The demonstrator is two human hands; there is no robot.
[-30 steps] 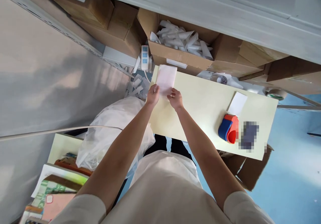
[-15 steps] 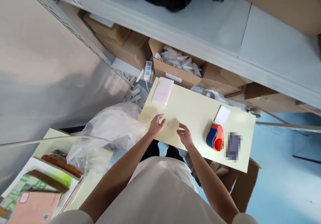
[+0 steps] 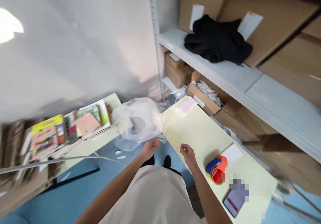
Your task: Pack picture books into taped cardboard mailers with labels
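Observation:
My left hand (image 3: 150,147) hangs in the air between the two tables, close to a clear plastic bag (image 3: 140,120). Its fingers are loosely curled with nothing seen in them. Over the near edge of the pale yellow table (image 3: 200,127) is my right hand (image 3: 188,154), half-bent and holding nothing. To its right stands a red, blue and yellow tape dispenser (image 3: 217,170). A white card or small box (image 3: 233,153) lies behind that, and a partly blurred phone (image 3: 234,202) lies in front. A pale pink flat pack (image 3: 187,105) rests at the table's far corner.
Books and papers (image 3: 87,122) cover a side table (image 3: 100,140) on the left. Grey shelving (image 3: 225,76) holds cartons (image 3: 273,26) and a black cloth (image 3: 218,41). An open carton of white pieces (image 3: 204,100) and a power strip (image 3: 182,91) sit beyond the table.
My view has swung left, bringing more of the book-covered side table and wall into sight. Both hands stay in front of me, empty; the left one is now off the yellow table's edge.

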